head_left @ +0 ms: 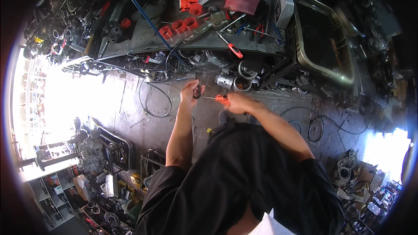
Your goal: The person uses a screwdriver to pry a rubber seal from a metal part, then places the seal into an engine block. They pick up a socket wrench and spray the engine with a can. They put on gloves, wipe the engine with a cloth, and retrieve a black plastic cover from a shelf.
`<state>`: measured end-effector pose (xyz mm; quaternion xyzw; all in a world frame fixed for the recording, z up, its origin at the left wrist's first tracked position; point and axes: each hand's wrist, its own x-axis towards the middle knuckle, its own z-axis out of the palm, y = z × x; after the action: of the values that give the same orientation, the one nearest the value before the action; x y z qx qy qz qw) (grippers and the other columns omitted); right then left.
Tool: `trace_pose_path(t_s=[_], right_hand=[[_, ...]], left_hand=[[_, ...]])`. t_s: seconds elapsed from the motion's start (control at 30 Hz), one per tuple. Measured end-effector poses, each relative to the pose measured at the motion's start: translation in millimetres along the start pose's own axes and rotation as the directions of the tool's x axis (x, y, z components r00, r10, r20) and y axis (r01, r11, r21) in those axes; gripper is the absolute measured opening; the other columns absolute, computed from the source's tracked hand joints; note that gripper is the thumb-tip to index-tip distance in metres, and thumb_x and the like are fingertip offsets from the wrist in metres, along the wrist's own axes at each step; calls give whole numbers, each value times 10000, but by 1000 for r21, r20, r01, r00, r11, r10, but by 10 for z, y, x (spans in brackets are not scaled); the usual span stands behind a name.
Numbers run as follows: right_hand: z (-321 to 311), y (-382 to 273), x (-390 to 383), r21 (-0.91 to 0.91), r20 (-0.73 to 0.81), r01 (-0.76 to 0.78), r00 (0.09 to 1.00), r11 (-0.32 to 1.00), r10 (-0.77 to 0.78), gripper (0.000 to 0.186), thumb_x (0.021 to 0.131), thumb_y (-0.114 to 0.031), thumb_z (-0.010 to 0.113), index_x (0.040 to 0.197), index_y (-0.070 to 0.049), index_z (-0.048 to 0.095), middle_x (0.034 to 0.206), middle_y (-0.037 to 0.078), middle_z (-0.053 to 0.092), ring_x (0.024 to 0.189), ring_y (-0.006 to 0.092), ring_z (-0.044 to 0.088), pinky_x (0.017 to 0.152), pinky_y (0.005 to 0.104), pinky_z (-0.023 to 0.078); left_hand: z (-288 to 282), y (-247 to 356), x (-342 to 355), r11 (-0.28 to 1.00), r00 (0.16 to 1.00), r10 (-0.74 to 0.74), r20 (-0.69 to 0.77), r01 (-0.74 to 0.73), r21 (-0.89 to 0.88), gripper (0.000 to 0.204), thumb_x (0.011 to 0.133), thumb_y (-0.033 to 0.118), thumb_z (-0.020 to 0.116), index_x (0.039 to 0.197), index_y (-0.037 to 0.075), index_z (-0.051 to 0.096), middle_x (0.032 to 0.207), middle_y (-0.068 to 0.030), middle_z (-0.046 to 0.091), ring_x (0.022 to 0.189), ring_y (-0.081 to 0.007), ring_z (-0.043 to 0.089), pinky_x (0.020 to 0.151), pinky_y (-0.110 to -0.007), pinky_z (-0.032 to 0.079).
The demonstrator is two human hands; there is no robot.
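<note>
My left hand (189, 92) is closed around a small dark ring-shaped part (197, 92), held up between the fingers and thumb. My right hand (239, 103) grips a screwdriver by its orange handle (223, 100). Its thin shaft points left, and the tip is at the lower edge of the dark part; whether it touches is too small to tell. Both hands are above the floor, just in front of the workbench (143, 30). On the bench's near edge lies a ratchet with a red-and-black handle (235, 51).
Several red plastic rings (178, 26) and a grey bottle (284, 9) stand on the bench. A metal-rimmed basin (300, 48) is at the right. Beneath the bench are metal parts, including a silver cylinder (224, 81). A looped black cable (140, 100) lies on the floor.
</note>
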<state>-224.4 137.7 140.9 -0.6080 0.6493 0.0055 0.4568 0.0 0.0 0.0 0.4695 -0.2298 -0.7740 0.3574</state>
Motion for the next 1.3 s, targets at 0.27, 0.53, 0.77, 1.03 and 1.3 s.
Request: trace_pose_path(t_s=[0.27,0.53,0.77,1.03,1.3], right_hand=[[100,-26,157,-73,-44,10,999,997,-13,368,910,-300,644,1112,2,698,1085,223,717,1058,390,682,897,475,544],[84,-161,-12,-23,-168,-36,985,999,32,269,849,-151,627,1040,6,733,1056,246,718,1021,407,696,870,482,559],[17,-108,78,-34,-150,-75,986,997,69,367,910,-281,665,1062,52,695,1071,262,705,1034,421,679,889,495,545],[1,-172,38,-34,-120,-22,993,999,18,366,915,-274,649,1090,45,688,1055,256,712,1030,412,685,894,491,545],[47,-178,61,-48,-119,15,993,999,-21,359,906,-271,653,1097,31,693,1059,240,718,1042,402,686,895,491,544]], left_hand=[[24,90,-46,995,996,-76,-45,78,62,229,964,233,701,992,29,600,746,-75,609,652,-233,676,552,-336,563],[174,123,-63,991,996,-67,-63,74,114,230,991,245,649,996,19,608,742,-81,605,624,-236,653,548,-324,547],[315,137,-147,988,991,-114,-64,120,100,255,1008,240,583,971,-9,616,764,-121,633,625,-273,659,545,-344,555],[241,117,-96,974,996,-70,49,58,219,208,1003,183,547,971,1,643,811,-115,670,583,-240,655,459,-277,423],[58,9,32,977,993,-51,105,29,209,166,1008,161,547,963,28,637,847,-108,680,692,-228,684,506,-283,447]])
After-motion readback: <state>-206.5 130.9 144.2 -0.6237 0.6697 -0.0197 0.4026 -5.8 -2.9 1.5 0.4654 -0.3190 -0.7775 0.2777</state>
